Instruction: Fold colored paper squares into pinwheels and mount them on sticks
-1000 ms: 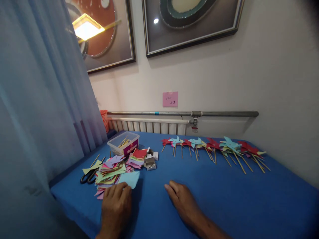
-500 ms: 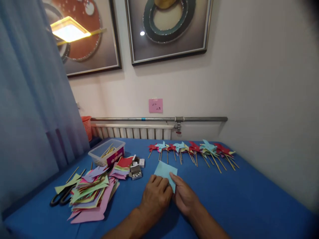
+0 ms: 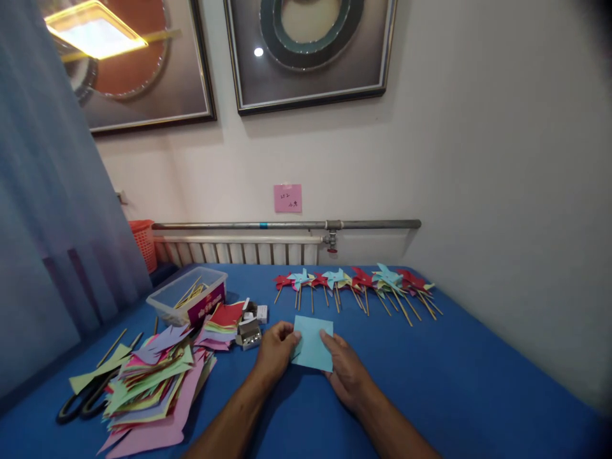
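A square of light blue paper (image 3: 313, 344) is held up between both hands, above the blue table cover (image 3: 478, 382). My left hand (image 3: 277, 349) pinches its left edge, thumb on the front face. On the opposite edge, my right hand (image 3: 347, 370) grips the paper with the thumb on top and the fingers behind, mostly hidden. Left of the hands lie a small open box of shiny pins or tacks (image 3: 249, 335) and a stack of coloured paper squares (image 3: 220, 322). Behind the paper is a row of finished paper pinwheels (image 3: 335, 278) on sticks.
A large pile of cut coloured paper (image 3: 150, 382) lies at the left, beside black-handled scissors (image 3: 90, 398). A clear plastic tub (image 3: 189, 296) holds wooden sticks. An orange basket (image 3: 143, 242) stands by the curtain (image 3: 62, 210). A pipe (image 3: 287, 225) and radiator run along the wall.
My left hand has moved from across the paper's front to its left edge, and the paper has turned to face me squarely. The view has shifted slightly to the right.
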The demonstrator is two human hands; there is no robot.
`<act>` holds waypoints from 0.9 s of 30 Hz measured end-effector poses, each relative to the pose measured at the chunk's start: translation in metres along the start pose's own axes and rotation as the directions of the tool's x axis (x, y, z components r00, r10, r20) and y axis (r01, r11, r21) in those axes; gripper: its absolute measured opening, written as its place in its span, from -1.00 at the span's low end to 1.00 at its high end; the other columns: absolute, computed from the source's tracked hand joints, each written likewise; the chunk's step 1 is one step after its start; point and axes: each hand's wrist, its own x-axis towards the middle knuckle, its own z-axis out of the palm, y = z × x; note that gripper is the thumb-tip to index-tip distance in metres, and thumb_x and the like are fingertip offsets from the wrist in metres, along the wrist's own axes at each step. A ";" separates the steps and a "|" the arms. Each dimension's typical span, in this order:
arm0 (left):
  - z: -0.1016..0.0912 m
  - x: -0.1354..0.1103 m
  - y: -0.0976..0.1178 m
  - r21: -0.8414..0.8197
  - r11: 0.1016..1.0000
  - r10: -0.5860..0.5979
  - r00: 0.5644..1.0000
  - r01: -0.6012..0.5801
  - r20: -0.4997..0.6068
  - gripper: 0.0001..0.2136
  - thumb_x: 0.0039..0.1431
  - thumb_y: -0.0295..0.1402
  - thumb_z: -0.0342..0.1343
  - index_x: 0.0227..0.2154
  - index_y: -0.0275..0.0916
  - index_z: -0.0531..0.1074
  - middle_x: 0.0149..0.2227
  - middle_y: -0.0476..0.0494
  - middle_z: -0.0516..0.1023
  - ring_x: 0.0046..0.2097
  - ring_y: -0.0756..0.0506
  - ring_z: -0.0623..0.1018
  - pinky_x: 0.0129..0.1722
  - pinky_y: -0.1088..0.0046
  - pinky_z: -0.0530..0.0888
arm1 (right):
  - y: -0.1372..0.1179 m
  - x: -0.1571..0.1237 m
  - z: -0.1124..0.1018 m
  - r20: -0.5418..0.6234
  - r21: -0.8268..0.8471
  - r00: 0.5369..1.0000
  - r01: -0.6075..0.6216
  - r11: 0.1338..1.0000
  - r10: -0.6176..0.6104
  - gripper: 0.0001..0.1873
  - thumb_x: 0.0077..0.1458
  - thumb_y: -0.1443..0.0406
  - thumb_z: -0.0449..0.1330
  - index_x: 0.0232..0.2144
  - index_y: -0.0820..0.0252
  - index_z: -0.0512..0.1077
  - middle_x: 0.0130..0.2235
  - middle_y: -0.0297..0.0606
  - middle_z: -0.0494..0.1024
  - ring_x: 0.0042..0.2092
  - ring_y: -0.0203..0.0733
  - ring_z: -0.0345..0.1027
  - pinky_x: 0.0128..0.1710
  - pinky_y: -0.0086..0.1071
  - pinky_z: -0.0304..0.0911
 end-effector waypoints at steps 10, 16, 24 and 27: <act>0.004 0.005 -0.004 -0.155 0.984 -0.099 0.992 0.086 -0.076 -0.65 -0.23 -0.12 0.37 -0.52 -0.28 0.45 -0.60 0.02 0.46 -0.56 0.04 0.36 -0.53 0.53 0.27 | 0.004 0.006 -0.010 -0.052 -0.234 0.997 0.042 0.971 -0.055 -0.59 -0.11 0.09 0.45 -0.27 0.24 0.56 -0.44 -0.26 0.63 -0.47 -0.22 0.43 -0.48 -0.39 0.33; 0.006 0.000 -0.001 -0.110 0.994 -0.041 0.993 0.029 -0.108 -0.68 -0.21 -0.16 0.36 -0.51 -0.26 0.42 -0.60 0.07 0.40 -0.55 0.06 0.32 -0.53 0.55 0.26 | 0.006 0.005 -0.011 0.005 -0.244 0.998 0.060 0.968 -0.061 -0.53 -0.13 0.07 0.46 -0.22 0.28 0.59 -0.38 -0.20 0.66 -0.43 -0.21 0.47 -0.41 -0.39 0.33; 0.007 -0.005 0.009 -0.085 0.996 -0.022 0.995 0.014 -0.095 -0.69 -0.18 -0.14 0.33 -0.50 -0.25 0.40 -0.58 0.10 0.35 -0.54 0.08 0.28 -0.53 0.56 0.23 | 0.009 0.007 -0.014 -0.016 -0.268 0.997 0.069 0.961 -0.076 -0.57 -0.08 0.15 0.43 -0.18 0.28 0.60 -0.31 -0.16 0.70 -0.35 -0.09 0.56 -0.34 -0.33 0.39; 0.006 -0.005 0.009 -0.060 0.998 0.002 0.995 -0.008 -0.102 -0.73 -0.15 -0.18 0.30 -0.49 -0.26 0.43 -0.57 0.10 0.34 -0.54 0.08 0.26 -0.53 0.57 0.21 | 0.010 0.007 -0.014 -0.043 -0.290 0.997 0.056 0.956 -0.071 -0.59 -0.08 0.15 0.42 -0.18 0.27 0.61 -0.33 -0.17 0.70 -0.37 -0.11 0.54 -0.37 -0.34 0.37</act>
